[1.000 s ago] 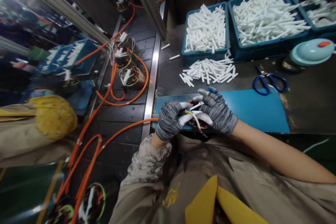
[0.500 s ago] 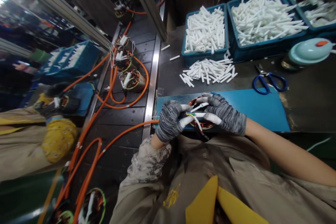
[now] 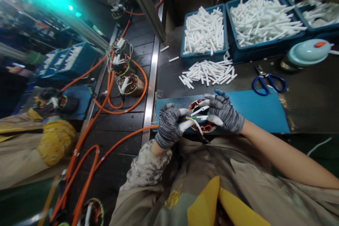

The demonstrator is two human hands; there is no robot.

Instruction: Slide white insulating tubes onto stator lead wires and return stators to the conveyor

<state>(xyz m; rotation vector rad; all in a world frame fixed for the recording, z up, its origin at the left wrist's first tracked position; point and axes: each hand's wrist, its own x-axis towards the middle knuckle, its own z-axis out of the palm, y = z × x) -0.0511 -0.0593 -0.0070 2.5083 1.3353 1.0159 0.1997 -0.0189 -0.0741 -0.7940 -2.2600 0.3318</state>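
A motor stator (image 3: 192, 105) with red-brown copper windings stands on a blue mat (image 3: 261, 111) in front of me. My left hand (image 3: 171, 125), in a grey knit glove with white fingertips, pinches the coloured wires (image 3: 191, 117) at the end of an orange cable (image 3: 136, 133). My right hand (image 3: 225, 111), gloved alike, is closed at the stator's right side, thumb and fingers on white sleeves (image 3: 201, 110) that surround the wires. A dark and white lead (image 3: 199, 129) hangs over the stator's near edge. The right fingertips partly hide the sleeves' ends.
Loose white sleeves (image 3: 209, 72) lie in a pile behind the mat, before blue bins (image 3: 205, 56) full of them. Blue-handled scissors (image 3: 261, 85) and a lidded cup (image 3: 308, 52) are at right. Left, a conveyor (image 3: 124, 118) carries stators and orange cables; a co-worker's yellow sleeve (image 3: 57, 139) is beyond.
The view has shifted slightly. Between my hands, more coloured wire shows to the left of the lower sleeve, and my right fingers are a little more raised. A green glare appears at upper left.
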